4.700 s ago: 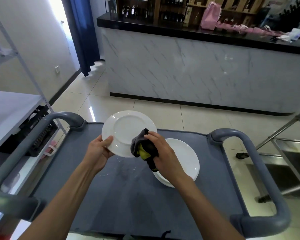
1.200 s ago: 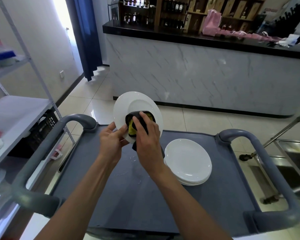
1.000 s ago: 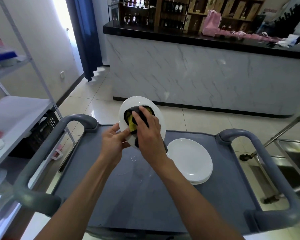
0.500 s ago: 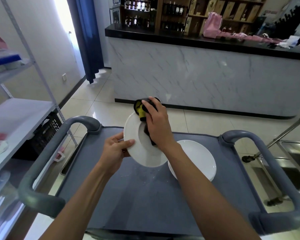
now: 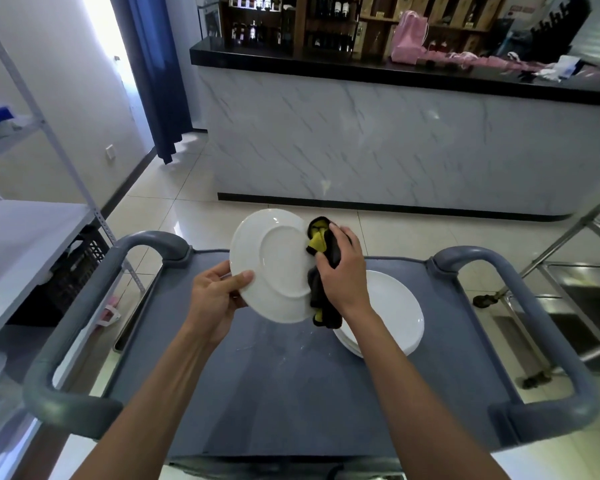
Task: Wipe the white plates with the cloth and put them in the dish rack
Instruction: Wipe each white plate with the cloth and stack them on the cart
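- The left hand (image 5: 215,299) pinches the white plate (image 5: 274,265) at its 8 o'clock rim, thumb on the face toward the camera and fingers hidden behind it. The plate is tilted up above the grey cart (image 5: 291,393), and the round foot ring shows, so this looks to be the underside.
- The right hand (image 5: 343,275) is closed around a bunched black-and-yellow cloth (image 5: 321,271), pressed against the plate's 3 o'clock edge; the cloth wraps over the rim from about 2 to 5 o'clock.
- A stack of white plates (image 5: 392,306) lies flat on the cart at 4 o'clock from the held plate, partly behind the right wrist.
- To wipe well, I would keep the pinch firm, since a wet glazed rim will likely slip under side pressure from the cloth.
- Run the cloth round the whole rim, turning the plate with the left hand instead of stretching the right.
- Water spots (image 5: 274,344) mark the cart below; hold the plate over the cart in case it drops.
- No dish rack can be identified in view.
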The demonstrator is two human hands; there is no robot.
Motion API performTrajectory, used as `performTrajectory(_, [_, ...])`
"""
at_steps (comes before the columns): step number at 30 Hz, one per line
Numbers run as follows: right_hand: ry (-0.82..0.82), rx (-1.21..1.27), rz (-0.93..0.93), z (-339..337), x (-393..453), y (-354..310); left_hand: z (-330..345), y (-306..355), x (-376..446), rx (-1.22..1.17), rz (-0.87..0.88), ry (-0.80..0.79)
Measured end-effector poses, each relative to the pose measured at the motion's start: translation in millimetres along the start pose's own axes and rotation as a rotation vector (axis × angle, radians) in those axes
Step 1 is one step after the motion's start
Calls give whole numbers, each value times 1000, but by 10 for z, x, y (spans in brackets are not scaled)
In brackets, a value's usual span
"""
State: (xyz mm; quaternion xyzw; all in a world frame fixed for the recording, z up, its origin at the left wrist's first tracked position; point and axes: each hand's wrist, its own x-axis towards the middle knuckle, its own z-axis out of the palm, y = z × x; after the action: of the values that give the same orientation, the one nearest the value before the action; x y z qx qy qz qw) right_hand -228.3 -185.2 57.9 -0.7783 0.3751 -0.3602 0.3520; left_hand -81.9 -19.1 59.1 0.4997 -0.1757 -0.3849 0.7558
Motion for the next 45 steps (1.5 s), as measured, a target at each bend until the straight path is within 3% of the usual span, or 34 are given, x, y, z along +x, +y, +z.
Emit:
performTrajectory(10, [194,52,102,-439,-326,258,450,-122,167,215,99,-81])
performTrajectory(18, [299,-28,109,-1032,-451,454,1037,-399,327,1001,632,-172])
performTrajectory(24, [352,-17,126,-1569,-601,702,1372,-669,320,1279,846,-360])
performTrajectory(30, [300,-42,128,-1939,-662,917,1598,-920,190,1556,890,-372])
performTrajectory(39, [165,15,131,-2089,-730,1090,1751,-1288,-84,1646,931,-375])
performTrajectory(45, [114,-4,87,-2098,-768,1154,1710,-1514,-178,1693,940,-467])
